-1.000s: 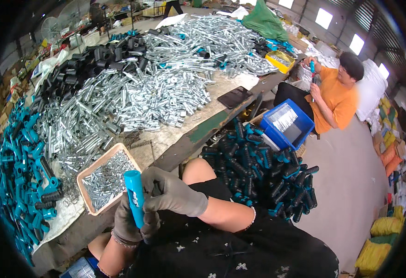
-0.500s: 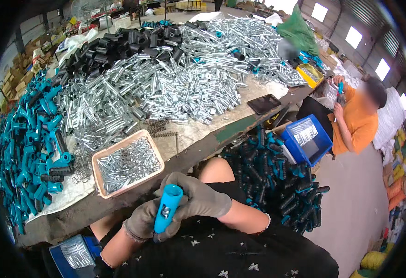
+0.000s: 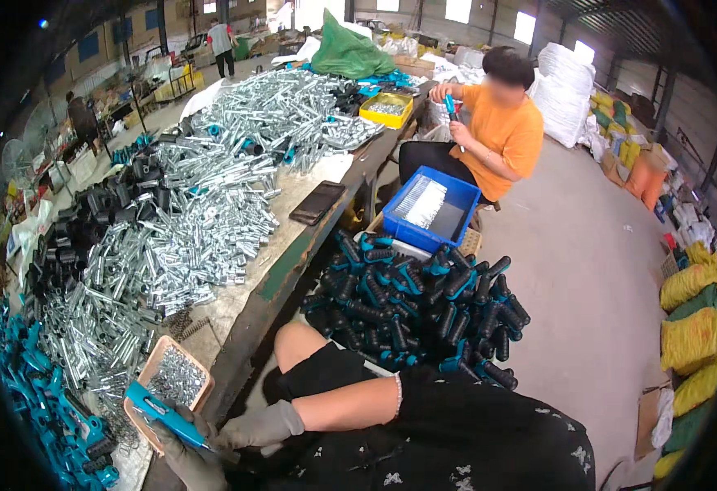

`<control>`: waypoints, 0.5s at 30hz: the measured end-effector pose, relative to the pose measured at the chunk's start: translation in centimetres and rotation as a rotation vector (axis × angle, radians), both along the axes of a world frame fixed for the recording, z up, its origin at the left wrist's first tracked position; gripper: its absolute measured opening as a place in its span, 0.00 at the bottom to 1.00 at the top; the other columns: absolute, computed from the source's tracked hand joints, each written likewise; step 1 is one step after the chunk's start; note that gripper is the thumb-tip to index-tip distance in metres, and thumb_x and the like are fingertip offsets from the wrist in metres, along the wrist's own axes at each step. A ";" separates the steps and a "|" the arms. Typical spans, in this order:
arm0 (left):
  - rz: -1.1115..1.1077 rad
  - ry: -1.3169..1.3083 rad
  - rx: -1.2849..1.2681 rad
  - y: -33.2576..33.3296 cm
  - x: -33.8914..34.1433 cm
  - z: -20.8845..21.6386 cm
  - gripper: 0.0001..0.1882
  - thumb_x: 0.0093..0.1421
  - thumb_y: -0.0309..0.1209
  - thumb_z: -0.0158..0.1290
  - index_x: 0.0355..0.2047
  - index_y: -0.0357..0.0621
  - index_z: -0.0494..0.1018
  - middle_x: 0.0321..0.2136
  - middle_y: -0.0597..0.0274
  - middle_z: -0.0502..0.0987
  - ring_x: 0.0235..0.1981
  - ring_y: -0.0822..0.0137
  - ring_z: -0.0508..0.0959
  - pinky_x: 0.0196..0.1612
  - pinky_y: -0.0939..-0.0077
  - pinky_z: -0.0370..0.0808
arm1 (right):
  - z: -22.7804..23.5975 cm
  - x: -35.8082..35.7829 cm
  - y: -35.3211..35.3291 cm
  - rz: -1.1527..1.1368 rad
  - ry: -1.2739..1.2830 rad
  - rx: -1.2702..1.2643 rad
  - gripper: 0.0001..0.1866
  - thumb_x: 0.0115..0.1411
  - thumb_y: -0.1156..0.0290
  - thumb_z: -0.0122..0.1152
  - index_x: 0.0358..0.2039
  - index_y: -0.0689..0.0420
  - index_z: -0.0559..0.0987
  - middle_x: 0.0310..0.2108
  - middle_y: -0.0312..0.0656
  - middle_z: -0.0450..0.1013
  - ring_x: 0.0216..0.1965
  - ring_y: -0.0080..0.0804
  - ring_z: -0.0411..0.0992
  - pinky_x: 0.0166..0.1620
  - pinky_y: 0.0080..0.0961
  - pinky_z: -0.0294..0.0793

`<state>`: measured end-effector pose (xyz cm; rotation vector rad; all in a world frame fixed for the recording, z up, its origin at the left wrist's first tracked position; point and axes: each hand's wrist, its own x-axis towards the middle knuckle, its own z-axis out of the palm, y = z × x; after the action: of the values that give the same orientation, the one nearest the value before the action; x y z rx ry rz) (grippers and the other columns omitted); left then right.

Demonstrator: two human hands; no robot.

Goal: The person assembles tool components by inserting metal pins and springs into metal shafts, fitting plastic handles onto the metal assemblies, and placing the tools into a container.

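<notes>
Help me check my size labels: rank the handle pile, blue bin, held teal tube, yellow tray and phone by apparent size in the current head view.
1. Handle pile
2. Blue bin
3. Teal tube, likely enlarged by nearness to the camera
4. Yellow tray and phone: too alike to rank

R hand (image 3: 262, 426) nr L hand (image 3: 188, 461), both gloved

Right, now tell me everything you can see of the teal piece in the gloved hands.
The teal piece is long and roughly tubular, its smooth, slightly shiny surface looking like plastic. A cutout shows in its side near the upper end. It is held tilted, upper end leftward, overlapping the pinkish tray in view. The left hand grips it; the right hand is by its lower end, contact unclear.
</notes>
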<state>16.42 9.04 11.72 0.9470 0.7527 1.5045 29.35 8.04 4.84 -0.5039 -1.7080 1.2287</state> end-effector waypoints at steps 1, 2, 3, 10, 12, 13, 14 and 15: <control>-0.052 0.057 0.004 0.2 -0.3 0.2 0.31 0.72 0.49 0.43 0.70 0.54 0.52 0.39 0.65 0.71 0.34 0.72 0.73 0.32 0.78 0.72 | 1.9 0.4 -0.8 0.334 0.020 -0.625 0.22 0.65 0.48 0.55 0.33 0.57 0.76 0.22 0.38 0.71 0.26 0.28 0.72 0.24 0.26 0.68; -0.107 0.114 0.002 0.5 -0.5 0.0 0.30 0.73 0.48 0.43 0.70 0.56 0.51 0.39 0.66 0.70 0.32 0.73 0.72 0.31 0.80 0.71 | 0.7 -1.1 -0.1 0.196 0.062 -0.366 0.23 0.64 0.49 0.56 0.23 0.57 0.74 0.14 0.35 0.65 0.21 0.26 0.69 0.25 0.29 0.66; -0.112 0.109 0.009 0.9 -0.9 -0.2 0.30 0.73 0.48 0.43 0.70 0.56 0.51 0.39 0.66 0.70 0.32 0.73 0.72 0.31 0.80 0.71 | -0.7 -1.1 0.0 0.191 0.057 -0.360 0.23 0.64 0.49 0.56 0.23 0.57 0.74 0.14 0.35 0.65 0.21 0.26 0.69 0.25 0.29 0.66; -0.291 -0.114 -0.073 2.6 -3.8 -2.4 0.22 0.73 0.45 0.43 0.62 0.50 0.62 0.35 0.67 0.72 0.27 0.73 0.71 0.29 0.81 0.69 | 2.8 -3.2 -2.0 -0.333 -0.417 -0.123 0.24 0.64 0.49 0.54 0.29 0.61 0.78 0.28 0.53 0.76 0.33 0.50 0.76 0.38 0.43 0.72; -0.292 -0.135 -0.097 2.4 -5.0 -2.4 0.20 0.73 0.45 0.43 0.57 0.48 0.66 0.33 0.68 0.72 0.27 0.74 0.70 0.28 0.82 0.68 | 3.4 -3.0 -2.2 -0.339 -0.566 -0.131 0.26 0.64 0.47 0.54 0.32 0.62 0.78 0.30 0.56 0.76 0.34 0.54 0.76 0.39 0.44 0.73; -0.309 -0.131 -0.098 1.9 -5.3 -1.9 0.19 0.72 0.46 0.44 0.54 0.47 0.68 0.33 0.68 0.73 0.27 0.73 0.71 0.29 0.81 0.68 | 3.1 -2.6 -2.0 -0.388 -0.558 -0.050 0.26 0.63 0.46 0.55 0.35 0.62 0.78 0.32 0.56 0.76 0.34 0.53 0.76 0.40 0.44 0.73; -0.311 -0.127 -0.103 1.2 -5.9 -1.5 0.20 0.72 0.47 0.44 0.51 0.45 0.70 0.32 0.68 0.73 0.27 0.73 0.72 0.29 0.81 0.68 | 3.3 -2.5 -2.0 -0.420 -0.545 0.030 0.27 0.62 0.45 0.57 0.38 0.62 0.78 0.33 0.55 0.77 0.33 0.53 0.76 0.41 0.43 0.74; -0.304 -0.113 -0.294 -0.5 -6.4 -0.9 0.25 0.69 0.51 0.48 0.53 0.42 0.69 0.34 0.66 0.75 0.29 0.72 0.74 0.30 0.79 0.70 | 5.8 -1.5 -2.0 -0.369 -0.369 -0.083 0.27 0.59 0.48 0.64 0.46 0.58 0.75 0.38 0.51 0.76 0.40 0.44 0.76 0.41 0.40 0.75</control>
<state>10.03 8.58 10.79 0.7123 0.6907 1.1356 27.88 6.05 10.66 -1.0992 -1.7636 0.9812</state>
